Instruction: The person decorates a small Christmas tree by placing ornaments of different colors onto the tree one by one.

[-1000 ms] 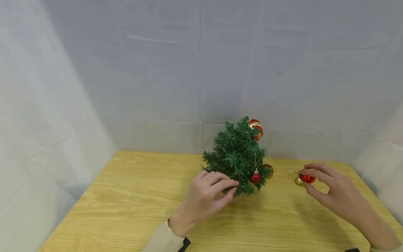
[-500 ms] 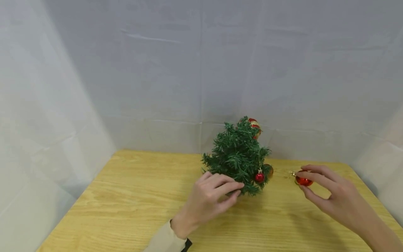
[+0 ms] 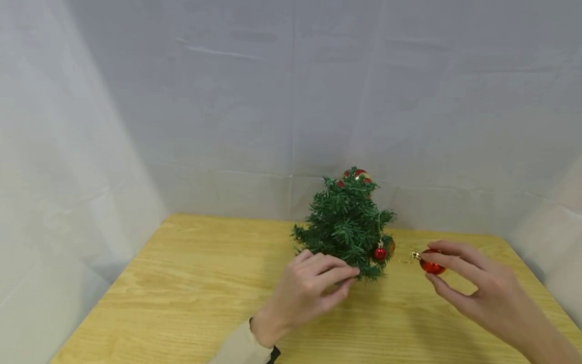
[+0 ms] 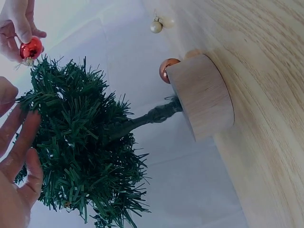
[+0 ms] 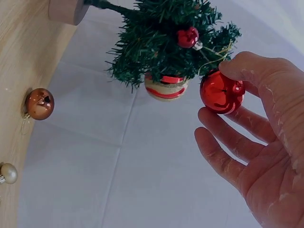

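Observation:
A small green artificial Christmas tree (image 3: 343, 222) stands on the table, its round wooden base (image 4: 202, 97) visible in the left wrist view. My left hand (image 3: 313, 283) pinches a low branch tip between thumb and index finger. To the tree's right, my right hand (image 3: 486, 288) holds a shiny red bauble (image 3: 433, 263) between thumb and fingers, its gold cap and string loop pointing at the tree. A smaller red bauble (image 3: 380, 253) hangs from a right-hand branch. A striped red and gold bauble (image 5: 166, 89) hangs behind the tree, partly hidden in the head view.
A copper bauble (image 5: 40, 104) lies on the wooden table (image 3: 204, 283) behind the tree. Farther right lies a small pale gold bauble (image 4: 156, 26), hidden in the head view. White sheeting (image 3: 227, 126) encloses the table's back and sides.
The tree has turned, carrying the small red bauble right and the striped one left behind the top. My left hand has shifted slightly right. My right hand has brought the red bauble left.

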A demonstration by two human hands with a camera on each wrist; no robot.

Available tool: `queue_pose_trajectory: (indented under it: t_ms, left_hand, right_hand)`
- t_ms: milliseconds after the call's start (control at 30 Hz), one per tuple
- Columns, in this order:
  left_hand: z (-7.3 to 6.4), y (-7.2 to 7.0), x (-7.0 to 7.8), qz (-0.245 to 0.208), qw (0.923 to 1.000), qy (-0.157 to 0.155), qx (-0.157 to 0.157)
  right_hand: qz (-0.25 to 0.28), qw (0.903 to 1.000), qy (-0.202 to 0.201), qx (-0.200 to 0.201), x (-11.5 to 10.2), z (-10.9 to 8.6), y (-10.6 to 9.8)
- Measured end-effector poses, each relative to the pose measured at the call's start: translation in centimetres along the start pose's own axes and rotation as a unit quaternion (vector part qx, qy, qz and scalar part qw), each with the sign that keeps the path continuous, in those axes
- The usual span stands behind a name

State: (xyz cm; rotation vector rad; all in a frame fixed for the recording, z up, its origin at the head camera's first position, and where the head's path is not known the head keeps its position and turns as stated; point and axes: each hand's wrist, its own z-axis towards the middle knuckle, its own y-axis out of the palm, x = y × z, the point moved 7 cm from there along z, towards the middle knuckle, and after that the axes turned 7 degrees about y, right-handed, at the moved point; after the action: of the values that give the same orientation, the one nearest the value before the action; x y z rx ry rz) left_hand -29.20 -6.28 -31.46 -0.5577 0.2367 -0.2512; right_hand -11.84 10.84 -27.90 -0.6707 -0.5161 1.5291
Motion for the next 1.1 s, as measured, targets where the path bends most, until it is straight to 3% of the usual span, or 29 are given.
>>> queue_pose_trajectory:
  t_ms: [433,700,1100]
  left_hand:
    - [0.0,-0.3,0.0,-0.005,0.9998,0.004,0.017]
    - [0.3,-0.8,0.4,-0.002,0.9994,0.0,0.034]
    - [0.8,-1.0,1.2,0.006,0.9986,0.019,0.05]
  right_hand:
    - [0.033,0.9994,-0.01,0.009,-2.1,0.2,-0.1]
    - [0.058,0.996,-0.053,0.042,-3.4,0.5,0.0]
    - [0.06,0.9949,-0.074,0.032,-4.9,0.7,0.8]
